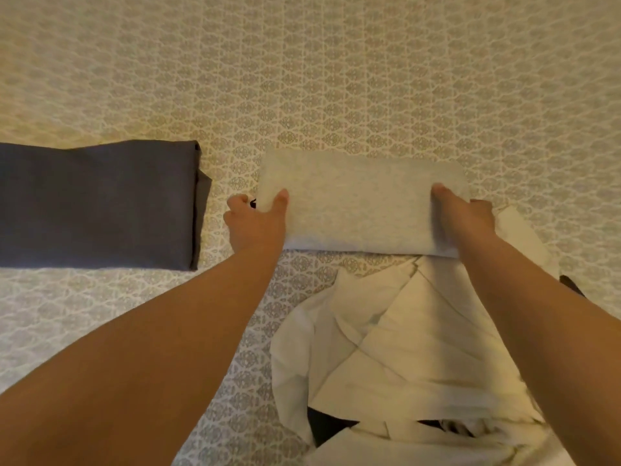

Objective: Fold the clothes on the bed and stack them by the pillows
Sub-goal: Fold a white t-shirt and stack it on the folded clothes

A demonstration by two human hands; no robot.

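Hands are set apart at the ends of the folded grey garment (359, 200), thumbs on top: left hand (257, 223) and right hand (465, 220) each pinch an edge. Its long axis runs left to right on the bedspread (369, 79), beside the folded dark garment (97, 203). If lifted unevenly, the folds could be lost, or the white clothes (403, 348) snagged.

a folded garment (359, 200) lies on the bedspread (369, 79), held at its two ends by the left hand (257, 222) and right hand (465, 218). left of the grip, apart from it, lies another folded garment (97, 203). nearer than the grip, an unfolded heap of clothes (403, 358) reaches under the right forearm.
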